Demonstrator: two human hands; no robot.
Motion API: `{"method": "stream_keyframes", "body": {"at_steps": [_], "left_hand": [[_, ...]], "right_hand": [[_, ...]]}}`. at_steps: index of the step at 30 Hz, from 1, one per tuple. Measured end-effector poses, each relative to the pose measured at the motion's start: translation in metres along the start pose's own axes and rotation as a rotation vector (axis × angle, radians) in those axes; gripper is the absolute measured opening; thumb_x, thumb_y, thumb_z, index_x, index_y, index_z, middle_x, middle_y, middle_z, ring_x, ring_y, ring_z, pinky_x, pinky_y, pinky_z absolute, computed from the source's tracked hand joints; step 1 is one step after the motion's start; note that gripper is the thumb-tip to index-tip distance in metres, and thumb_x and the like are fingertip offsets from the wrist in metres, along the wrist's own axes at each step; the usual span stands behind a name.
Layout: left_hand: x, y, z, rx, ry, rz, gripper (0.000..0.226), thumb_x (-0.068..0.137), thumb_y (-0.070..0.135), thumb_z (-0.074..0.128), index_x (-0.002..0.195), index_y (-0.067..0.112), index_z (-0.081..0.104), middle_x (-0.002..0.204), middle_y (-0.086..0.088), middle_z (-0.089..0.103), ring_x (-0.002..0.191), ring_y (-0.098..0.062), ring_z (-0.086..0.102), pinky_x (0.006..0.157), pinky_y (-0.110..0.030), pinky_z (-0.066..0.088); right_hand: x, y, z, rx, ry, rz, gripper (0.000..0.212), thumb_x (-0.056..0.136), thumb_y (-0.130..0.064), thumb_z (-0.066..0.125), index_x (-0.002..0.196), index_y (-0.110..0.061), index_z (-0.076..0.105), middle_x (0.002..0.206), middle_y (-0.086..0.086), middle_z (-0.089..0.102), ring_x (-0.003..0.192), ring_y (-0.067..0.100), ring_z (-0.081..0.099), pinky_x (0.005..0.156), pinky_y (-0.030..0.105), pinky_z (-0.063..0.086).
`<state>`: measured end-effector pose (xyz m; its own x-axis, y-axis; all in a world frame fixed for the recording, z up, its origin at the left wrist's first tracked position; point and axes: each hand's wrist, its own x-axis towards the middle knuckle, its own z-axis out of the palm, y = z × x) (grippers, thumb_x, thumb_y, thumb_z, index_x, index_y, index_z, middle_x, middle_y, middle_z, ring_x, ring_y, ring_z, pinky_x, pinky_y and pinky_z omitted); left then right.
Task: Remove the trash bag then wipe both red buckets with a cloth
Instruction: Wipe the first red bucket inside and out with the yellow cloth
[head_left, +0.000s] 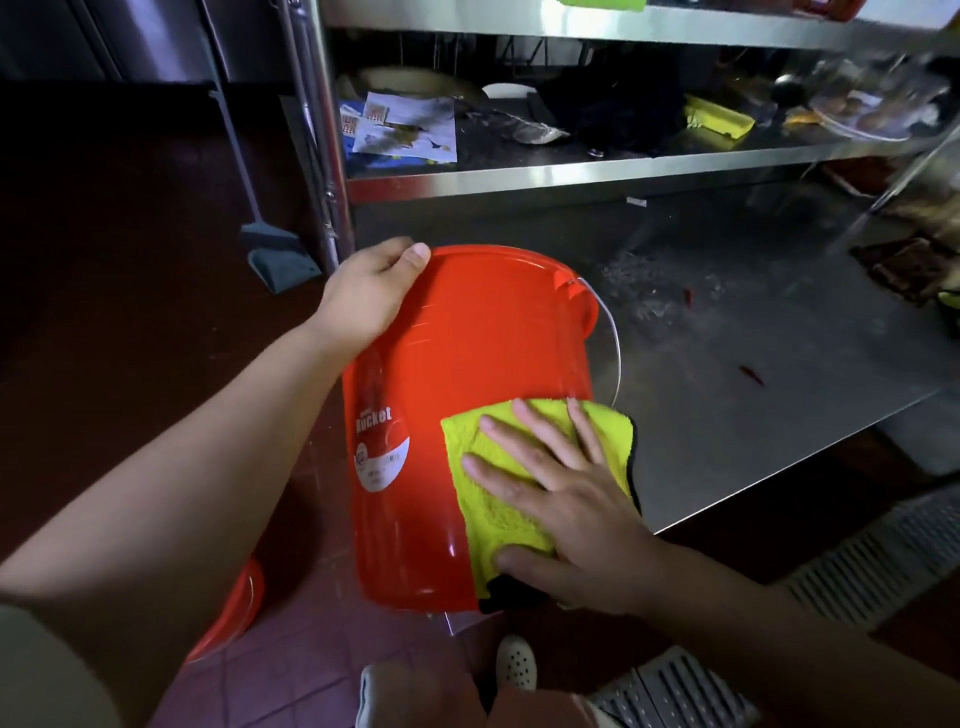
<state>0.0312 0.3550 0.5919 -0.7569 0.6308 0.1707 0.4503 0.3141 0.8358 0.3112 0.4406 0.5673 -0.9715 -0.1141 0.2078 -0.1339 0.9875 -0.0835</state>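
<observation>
A red bucket (467, 374) with a white label is tipped on its side, its rim pointing away from me toward the steel shelf. My left hand (363, 296) grips the bucket's rim at the upper left, thumb curled over the edge. A yellow-green cloth (493, 493) lies on the bucket's outer wall near its base. My right hand (566, 499) presses flat on the cloth with fingers spread. A second red bucket (234, 608) shows partly at the lower left, behind my left forearm. No trash bag is in view.
A low steel shelf (753, 374) lies to the right of the bucket, with debris on it. The shelf above holds papers (400, 124) and another yellow cloth (717, 117). A dustpan (280, 254) leans at the left. A floor drain grate (872, 551) is at right.
</observation>
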Motion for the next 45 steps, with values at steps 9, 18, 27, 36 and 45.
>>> {"method": "stream_keyframes", "body": {"at_steps": [9,18,27,36,45], "left_hand": [[0.002,-0.02,-0.03,-0.392,-0.139,-0.102,0.029,0.098,0.037,0.042,0.093,0.019,0.064,0.083,0.005,0.069,0.077,-0.01,0.066,0.067,-0.021,0.052],[0.001,-0.02,-0.023,-0.437,-0.109,-0.169,0.03,0.098,0.025,0.037,0.077,0.024,0.058,0.07,0.006,0.061,0.062,-0.007,0.06,0.056,-0.02,0.045],[0.022,0.062,0.017,0.243,-0.116,0.135,0.038,0.087,0.052,0.043,0.104,0.024,0.063,0.107,-0.004,0.066,0.104,-0.025,0.057,0.094,-0.037,0.043],[0.027,0.068,0.026,0.409,-0.098,0.114,0.037,0.1,0.041,0.032,0.116,0.019,0.057,0.122,-0.01,0.06,0.116,-0.032,0.05,0.102,-0.044,0.035],[0.026,0.028,0.008,-0.002,-0.129,-0.002,0.025,0.087,0.051,0.039,0.077,0.036,0.056,0.082,0.001,0.058,0.094,-0.027,0.056,0.1,-0.045,0.036]], "right_hand": [[0.072,0.028,-0.011,-0.063,-0.013,-0.035,0.068,0.082,-0.063,0.044,0.144,-0.041,0.029,0.156,-0.011,0.02,0.147,0.015,0.004,0.115,0.056,0.004],[0.135,0.076,-0.034,-0.036,-0.016,0.257,0.067,0.087,-0.063,0.037,0.146,-0.048,0.01,0.158,-0.02,0.0,0.145,0.008,-0.012,0.117,0.05,-0.001],[0.09,0.015,-0.022,-0.284,-0.037,0.072,0.067,0.08,-0.069,0.036,0.14,-0.038,0.04,0.154,-0.004,0.029,0.147,0.023,0.004,0.113,0.061,0.001],[0.002,0.014,-0.005,-0.097,0.015,-0.084,0.071,0.08,-0.064,0.05,0.144,-0.037,0.034,0.156,-0.008,0.023,0.147,0.024,0.006,0.113,0.062,0.004],[0.087,0.082,-0.023,0.019,0.092,0.094,0.066,0.083,-0.057,0.039,0.144,-0.034,0.034,0.156,-0.01,0.023,0.147,0.017,0.005,0.117,0.05,0.005]]}}
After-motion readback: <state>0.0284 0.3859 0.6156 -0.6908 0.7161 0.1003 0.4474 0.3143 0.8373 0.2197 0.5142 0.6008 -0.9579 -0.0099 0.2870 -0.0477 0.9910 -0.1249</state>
